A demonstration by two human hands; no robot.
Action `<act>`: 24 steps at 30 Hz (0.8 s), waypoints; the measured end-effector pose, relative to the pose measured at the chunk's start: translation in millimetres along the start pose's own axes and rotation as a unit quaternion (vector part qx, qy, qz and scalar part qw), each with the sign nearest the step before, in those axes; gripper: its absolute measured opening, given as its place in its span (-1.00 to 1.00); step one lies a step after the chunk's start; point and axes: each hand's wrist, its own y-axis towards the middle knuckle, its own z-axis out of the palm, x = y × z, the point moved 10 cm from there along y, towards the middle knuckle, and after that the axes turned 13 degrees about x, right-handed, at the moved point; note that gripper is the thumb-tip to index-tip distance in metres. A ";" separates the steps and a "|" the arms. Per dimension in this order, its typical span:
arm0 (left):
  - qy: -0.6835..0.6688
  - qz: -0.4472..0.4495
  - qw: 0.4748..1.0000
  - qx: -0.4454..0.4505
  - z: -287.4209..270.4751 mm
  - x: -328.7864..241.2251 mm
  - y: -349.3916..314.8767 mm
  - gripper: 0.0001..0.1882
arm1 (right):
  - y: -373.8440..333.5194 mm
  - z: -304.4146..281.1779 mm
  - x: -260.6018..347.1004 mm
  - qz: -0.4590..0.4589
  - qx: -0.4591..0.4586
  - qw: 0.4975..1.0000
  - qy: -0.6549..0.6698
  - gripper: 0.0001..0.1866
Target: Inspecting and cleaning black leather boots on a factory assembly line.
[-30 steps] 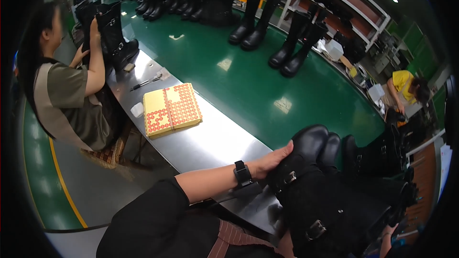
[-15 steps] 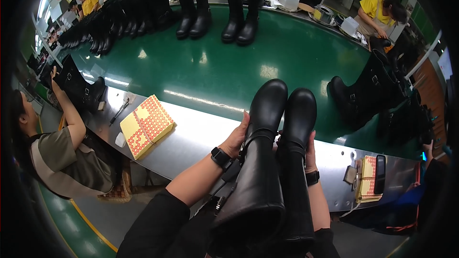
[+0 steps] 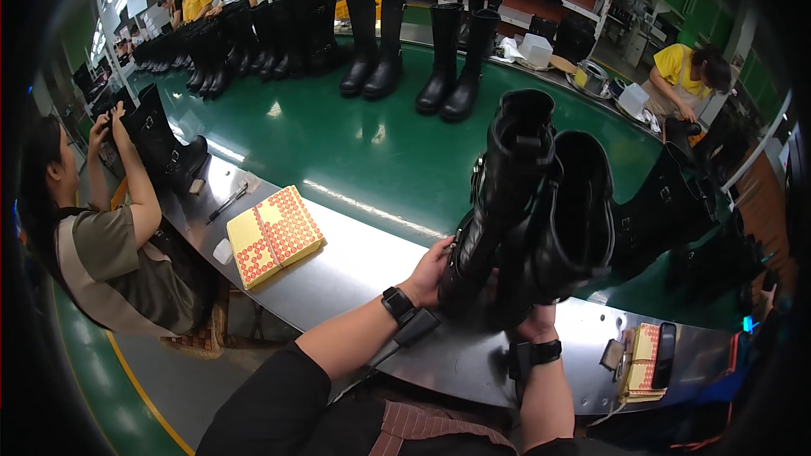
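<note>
**Boot pair in both hands: firm below, floppy above**

Handling, my read: the left boot [image 3: 507, 173] and right boot [image 3: 570, 245] look moderately heavy, with stiff feet and softer tall shafts. The glossy black surface may be a bit slippery to bare skin. Not fragile, though I'd expect it to scuff, and the buckle [image 3: 478, 173] could scratch the neighbouring boot. I'd take hold low, around foot and ankle, where it's rigid; a shaft-only hold would probably fold and let the foot swing.

Fingers: my left hand [image 3: 429, 277] is closed on the outer side of the left boot, low down, thumb uppermost. My right hand [image 3: 538, 323] grips the right boot from below; most of its fingers are hidden, so I can't tell exactly how they wrap.

Position: both boots sit between the hands, shafts rising above and away from the fingers, openings up. The left boot runs up and slightly right from the left fingertips; the right boot's opening is above the right fingers. Feet are blurred and partly hidden, so toe direction and any contact with the metal table edge [image 3: 363, 266] are unclear. The sticker stack [image 3: 279, 236] lies left of the left fingers, well apart; the phone [image 3: 666, 346] is right of the right ones.
</note>
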 end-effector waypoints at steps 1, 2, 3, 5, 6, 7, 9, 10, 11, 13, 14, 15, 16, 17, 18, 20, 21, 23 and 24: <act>-0.003 -0.003 1.000 0.006 2.0 -2.4 -2.1 -0.41 | -0.7 14.1 0.9 0.002 0.017 1.000 0.002 -0.39; 0.045 0.012 0.998 -0.032 -4.5 -10.9 -6.9 -0.41 | 1.3 30.0 -0.5 0.008 0.038 0.999 0.021 -0.38; 0.093 0.026 0.993 -0.068 -10.0 -18.2 -9.5 -0.41 | 0.4 36.4 -1.1 0.007 0.057 0.997 0.049 -0.37; 0.068 0.075 0.992 -0.079 0.9 -30.7 -9.9 -0.44 | 0.0 43.2 1.6 -0.008 0.051 0.997 0.055 -0.39; 0.055 0.089 0.992 -0.070 6.3 -34.5 -8.8 -0.43 | -0.7 47.9 3.1 -0.013 0.050 0.997 0.053 -0.39; 0.042 0.103 0.992 -0.062 11.1 -37.1 -7.4 -0.42 | -1.8 52.7 10.1 -0.049 0.053 0.995 0.070 -0.41; 0.053 0.101 0.992 -0.058 11.8 -37.0 -5.0 -0.40 | -6.0 53.7 18.3 -0.087 0.056 0.991 0.088 -0.42; 0.065 0.103 0.991 -0.056 11.9 -37.3 -4.4 -0.37 | -8.8 50.5 23.5 -0.103 0.045 0.993 0.039 -0.43; 0.064 0.101 0.991 -0.057 9.8 -35.8 -3.9 -0.37 | -11.8 47.4 28.0 -0.118 0.033 0.992 -0.009 -0.44; 0.101 0.125 0.979 -0.123 -4.9 -39.7 -10.6 -0.38 | -12.7 43.2 29.1 -0.127 0.027 0.992 -0.010 -0.45; 0.099 0.121 0.980 -0.126 -7.5 -39.7 -11.3 -0.38 | -12.4 41.6 30.2 -0.133 0.024 0.991 -0.013 -0.46; 0.141 0.112 0.972 -0.151 -11.0 -43.1 -12.9 -0.39 | -12.6 40.1 30.2 -0.134 0.018 0.991 -0.009 -0.46; 0.182 0.102 0.962 -0.175 -14.5 -45.6 -15.2 -0.39 | -12.7 36.4 31.0 -0.138 -0.001 0.990 -0.010 -0.46; 0.180 0.098 0.962 -0.181 -16.4 -42.9 -16.0 -0.39 | -13.3 32.5 31.3 -0.141 -0.021 0.990 -0.011 -0.46; 0.187 0.102 0.959 -0.186 -16.5 -44.0 -16.3 -0.39 | -12.1 32.2 32.0 -0.140 -0.024 0.990 -0.011 -0.46; 0.190 0.106 0.957 -0.190 -18.2 -44.2 -16.0 -0.38 | -12.1 30.4 33.5 -0.142 -0.034 0.989 -0.008 -0.46; 0.192 0.105 0.956 -0.196 -19.5 -44.2 -16.0 -0.38 | -11.0 28.6 34.4 -0.143 -0.038 0.989 -0.011 -0.47; 0.191 0.102 0.959 -0.183 -17.6 -44.5 -12.3 -0.39 | -7.8 23.9 35.3 -0.137 -0.046 0.989 -0.008 -0.46; 0.184 0.097 0.960 -0.187 -20.2 -42.7 -13.5 -0.40 | -9.4 21.0 34.1 -0.136 -0.055 0.989 -0.008 -0.45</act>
